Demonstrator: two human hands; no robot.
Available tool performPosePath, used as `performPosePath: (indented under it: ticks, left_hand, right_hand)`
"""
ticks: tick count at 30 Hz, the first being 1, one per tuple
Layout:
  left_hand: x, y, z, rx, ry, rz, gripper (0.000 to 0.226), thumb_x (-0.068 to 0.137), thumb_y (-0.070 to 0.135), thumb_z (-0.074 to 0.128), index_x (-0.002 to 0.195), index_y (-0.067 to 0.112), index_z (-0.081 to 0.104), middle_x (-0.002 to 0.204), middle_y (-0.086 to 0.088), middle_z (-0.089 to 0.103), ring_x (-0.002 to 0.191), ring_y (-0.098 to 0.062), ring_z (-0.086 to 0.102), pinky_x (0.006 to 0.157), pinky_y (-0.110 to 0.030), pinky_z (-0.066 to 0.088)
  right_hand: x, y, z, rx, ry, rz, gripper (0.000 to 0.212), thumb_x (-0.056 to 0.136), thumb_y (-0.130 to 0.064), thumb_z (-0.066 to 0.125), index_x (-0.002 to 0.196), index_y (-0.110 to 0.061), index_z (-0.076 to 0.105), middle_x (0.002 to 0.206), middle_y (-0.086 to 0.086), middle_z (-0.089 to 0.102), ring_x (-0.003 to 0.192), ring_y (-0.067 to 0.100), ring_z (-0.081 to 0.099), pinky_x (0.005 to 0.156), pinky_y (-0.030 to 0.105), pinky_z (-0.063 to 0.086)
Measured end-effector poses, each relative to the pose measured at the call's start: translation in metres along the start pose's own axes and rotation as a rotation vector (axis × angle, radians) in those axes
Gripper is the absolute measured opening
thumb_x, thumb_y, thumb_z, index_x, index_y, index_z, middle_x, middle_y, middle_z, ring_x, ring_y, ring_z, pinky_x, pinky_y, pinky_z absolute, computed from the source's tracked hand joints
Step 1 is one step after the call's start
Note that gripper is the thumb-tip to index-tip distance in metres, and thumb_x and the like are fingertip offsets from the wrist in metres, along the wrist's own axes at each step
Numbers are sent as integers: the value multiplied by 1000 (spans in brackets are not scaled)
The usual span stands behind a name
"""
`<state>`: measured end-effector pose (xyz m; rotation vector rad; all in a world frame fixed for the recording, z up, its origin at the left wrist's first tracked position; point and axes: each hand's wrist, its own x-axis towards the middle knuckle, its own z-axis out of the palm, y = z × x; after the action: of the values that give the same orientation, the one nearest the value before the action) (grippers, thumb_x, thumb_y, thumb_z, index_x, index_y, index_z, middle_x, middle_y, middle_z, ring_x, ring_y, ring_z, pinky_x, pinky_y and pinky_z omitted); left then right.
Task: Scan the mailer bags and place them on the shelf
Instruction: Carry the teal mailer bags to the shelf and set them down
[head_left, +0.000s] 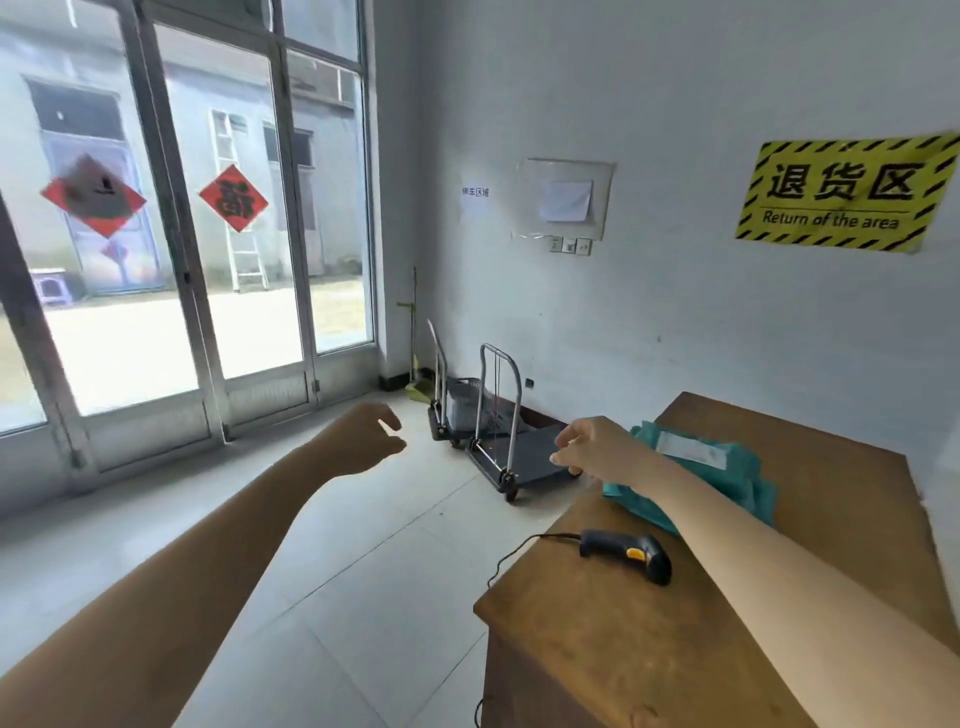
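Task looks barely begun. Both hands empty: left hand (366, 436) over the floor, fingers loosely curled; right hand (597, 449) half open, at the teal mailer bags (727, 467) piled at the table's (597, 623) far edge. Scanner (631, 555) lies untouched mid-table. No shelf visible.

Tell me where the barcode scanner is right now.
In the head view the barcode scanner lies unheld on the wooden table at lower right, near its front-left edge, just in front of the teal mailer bags and under the outstretched right forearm.
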<state>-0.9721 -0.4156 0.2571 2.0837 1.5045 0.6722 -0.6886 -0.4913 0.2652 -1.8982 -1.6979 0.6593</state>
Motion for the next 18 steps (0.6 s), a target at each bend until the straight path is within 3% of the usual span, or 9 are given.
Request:
performPosePath:
  ticks: [3,6,10,12,15,18]
  left_hand:
    - [66,-27,-39,45,31,2,28,87,18,65,111,4,62,110,-15,65,89,-22,59,73,-26,44]
    - [120,-59,-64,50,59,8,27,86,16,65,109,2,63,108,-16,67,89,-22,60,77,-26,44]
    - [182,-107,-73,175,-38,1,29,86,22,65,112,8,61,104,-10,66,89,-19,60,77,-25,45]
    - [228,-123,-81,123,-33,18,26,87,18,64,110,7,62,101,-9,64,89,-20,60,73,-25,46]
    - [307,-131,-89,27,20,116,22,86,8,63,107,0,65,100,-11,65,86,-23,60,70,-25,45]
    - [382,-128,-78,-22,-45,185,21,86,6,62,105,-2,65,93,-11,64,81,-22,58,67,-25,46]
  right_hand:
    - [74,-16,-1,-44,-22,18,13,87,-19,65,97,-10,62,88,10,65,84,23,63,68,26,45]
    - [144,-33,-1,-38,53,29,22,87,-17,65,103,-2,65,89,12,66,75,20,62,60,22,44]
    - [224,-52,17,-98,19,47,26,88,-16,65,109,-1,63,76,5,62,64,13,55,56,21,40]
    - [263,-57,28,-105,25,53,27,89,-18,65,112,-5,60,75,0,59,64,11,54,56,20,38]
    - [315,-61,40,-137,4,49,37,88,-22,65,122,-9,56,98,0,61,86,15,56,72,23,40]
    - [361,-57,37,-172,33,119,44,87,-24,65,128,-12,55,115,4,60,107,20,56,84,27,40]
